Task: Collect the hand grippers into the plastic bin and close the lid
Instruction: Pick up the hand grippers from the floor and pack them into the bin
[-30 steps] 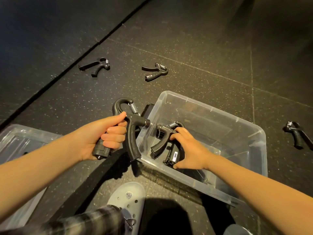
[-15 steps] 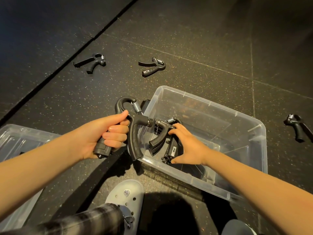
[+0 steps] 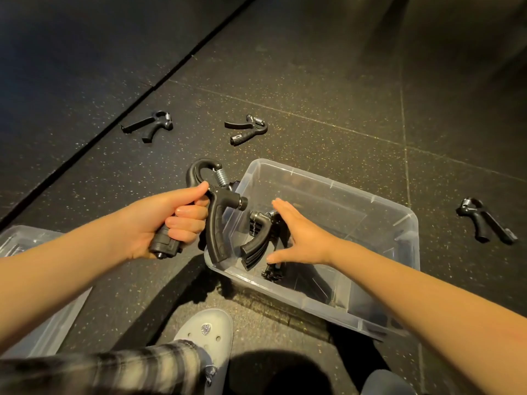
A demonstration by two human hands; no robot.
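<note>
In the bin: some hand grippers lie in the near-left corner of the plastic bin.
Right hand: the right hand is over them, fingers straight, holding nothing.
Left hand: the left hand has its fingers curled round a held gripper at the bin's left wall.
Left on the floor: a far-left gripper, a middle gripper and a right gripper.
Lid: the lid is off and lies to the left.
</note>
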